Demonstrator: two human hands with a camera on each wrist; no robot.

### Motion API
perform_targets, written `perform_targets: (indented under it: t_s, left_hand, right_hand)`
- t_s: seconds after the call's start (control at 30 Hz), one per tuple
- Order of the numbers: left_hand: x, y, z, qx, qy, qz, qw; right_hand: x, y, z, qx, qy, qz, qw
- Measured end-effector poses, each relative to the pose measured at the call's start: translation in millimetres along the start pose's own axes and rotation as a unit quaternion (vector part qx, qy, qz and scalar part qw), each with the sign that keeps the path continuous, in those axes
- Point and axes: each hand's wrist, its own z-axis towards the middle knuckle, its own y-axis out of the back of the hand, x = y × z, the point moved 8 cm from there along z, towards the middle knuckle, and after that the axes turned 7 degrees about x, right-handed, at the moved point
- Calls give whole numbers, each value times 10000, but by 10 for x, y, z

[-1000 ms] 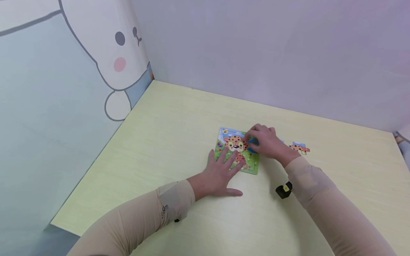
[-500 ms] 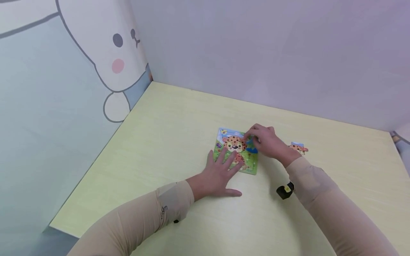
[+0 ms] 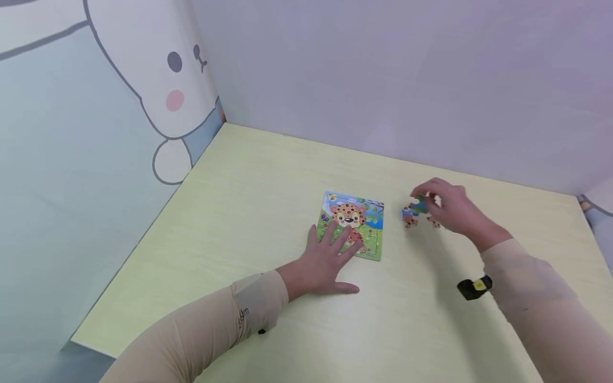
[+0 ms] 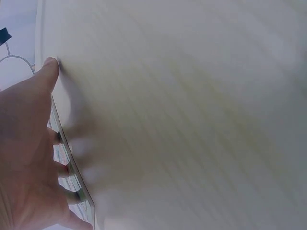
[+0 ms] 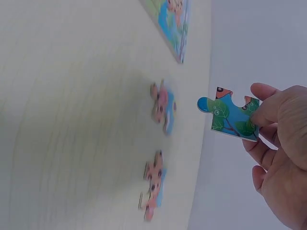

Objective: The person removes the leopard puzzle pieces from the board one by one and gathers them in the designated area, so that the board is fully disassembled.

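Observation:
A square jigsaw puzzle (image 3: 376, 240) with a cartoon leopard on it lies on the table. My left hand (image 3: 323, 264) rests with fingers spread, the fingertips over its lower part. In the left wrist view those fingers reach across the puzzle's edge (image 4: 72, 163). To the right of the puzzle, my right hand (image 3: 450, 205) is raised above the table. Between thumb and fingers it pinches a puzzle piece (image 5: 232, 117) printed with green leaves, blue and bits of orange. Below it lie two loose leopard-print pieces, one nearer the puzzle (image 5: 160, 105), the other farther off (image 5: 153, 184).
The pale yellow table (image 3: 230, 213) meets a lilac wall (image 3: 383, 80) at the back. On the left stands a light blue wall (image 3: 86, 175) with a white cartoon animal. A black device (image 3: 474, 287) sits at my right wrist.
My right hand has moved right, away from the puzzle's upper right corner, and a puzzle piece now shows in its fingers. Loose pieces come into sight. The left hand stays in place.

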Motion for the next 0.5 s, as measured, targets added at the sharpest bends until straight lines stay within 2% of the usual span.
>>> perform_targets:
  t_s: [0.1,0.27,0.37,0.5]
  left_hand:
    - [5,-5,-2,-18,0,1,10000]
    - [15,9,-21,-49,-31,-74,10000]
    - [26,23,-36,-50,-29,-82,9999]
    - [36,14,-38,-53,-6,-66,10000]
  right_hand:
    - [-304,93,-174,64,-333,-116,9994]
    - [-795,128,-414,676,-1073,-171,9918]
    - [-1004,125,-518,1029,-1432,-172,9842]
    - [-1200,98,-606,1292,-1751,-44,9760]
